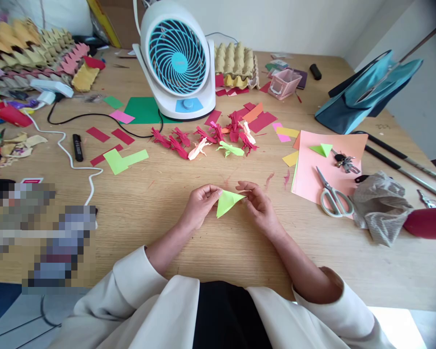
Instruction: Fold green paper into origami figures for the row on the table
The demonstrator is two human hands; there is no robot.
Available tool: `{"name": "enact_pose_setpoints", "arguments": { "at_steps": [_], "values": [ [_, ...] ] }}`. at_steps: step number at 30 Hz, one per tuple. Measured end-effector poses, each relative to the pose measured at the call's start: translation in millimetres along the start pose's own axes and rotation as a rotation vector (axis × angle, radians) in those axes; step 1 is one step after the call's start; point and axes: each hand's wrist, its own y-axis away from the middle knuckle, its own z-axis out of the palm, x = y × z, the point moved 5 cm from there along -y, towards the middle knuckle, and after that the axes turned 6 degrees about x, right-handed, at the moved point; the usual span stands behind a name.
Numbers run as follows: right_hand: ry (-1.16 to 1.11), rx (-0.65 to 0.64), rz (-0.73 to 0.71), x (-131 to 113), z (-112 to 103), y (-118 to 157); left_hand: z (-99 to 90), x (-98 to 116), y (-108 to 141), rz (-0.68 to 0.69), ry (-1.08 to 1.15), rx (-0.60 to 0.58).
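Pinching one folded green paper (pixel 228 202): left hand (pixel 201 205)

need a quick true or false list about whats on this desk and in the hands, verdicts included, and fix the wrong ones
1. The left hand holds a folded lime-green paper. True.
2. The right hand holds the keys. False: the keys lie on the pink paper, and the right hand is at the right tip of the lime-green paper.
3. The fan stands beyond the small folded figures. True.
4. All the folded figures are red. False: one is light green, and others are pale.
5. The black marker lies to the left of the folded figures. True.
6. The scissors lie to the left of the fan. False: the scissors are to its right, at least partly on the pink paper.
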Motion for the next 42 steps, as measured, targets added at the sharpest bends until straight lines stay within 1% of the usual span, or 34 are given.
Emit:
{"name": "enact_pose_setpoints", "arguments": {
  "at_steps": [1, 3, 7, 10, 13, 15, 21, 27, 32, 42],
  "values": [
    [-0.015, 0.012, 0.019, 1.6, -0.2, 0.0, -0.8, 0.4, -0.3, 0.003, 0.001, 0.013],
    [0.018, 0.013, 0.005, 0.7, 1.1, 0.6, -0.7, 0.9, -0.1, 0.018, -0.01, 0.018],
    [0.186, -0.009, -0.098, -8.6, 5.8, 2.5, 4.0, 0.2, 3.1, 0.067, -0.073, -0.029],
    [0.242, 0.047, -0.116, -10.8, 4.9, 3.1, 7.5, -1.2, 6.5, 0.052, -0.067, -0.068],
    [0.246, 0.114, -0.059, -6.9, 2.2, 3.1, 10.5, -1.3, 9.2, 0.033, -0.065, -0.107],
    [0.246, 0.127, -0.036, -4.8, 2.1, 3.3, 11.0, -1.3, 9.6, 0.037, -0.087, -0.106],
    [0.251, 0.113, -0.071, -7.6, 5.2, 4.3, 10.0, -6.2, 7.4, 0.034, -0.103, -0.068],
    [0.241, 0.137, -0.098, -10.4, 4.0, 3.8, 9.9, -8.5, 7.2, -0.005, -0.063, -0.093],
    [0.25, 0.158, -0.088, -8.2, 2.2, 3.6, 8.6, -8.8, 5.9, 0.021, -0.09, -0.12],
    [0.225, 0.136, -0.121, -10.7, 3.7, 4.8, 6.7, -6.8, 5.4, 0.053, -0.132, -0.08]
  ]
}}
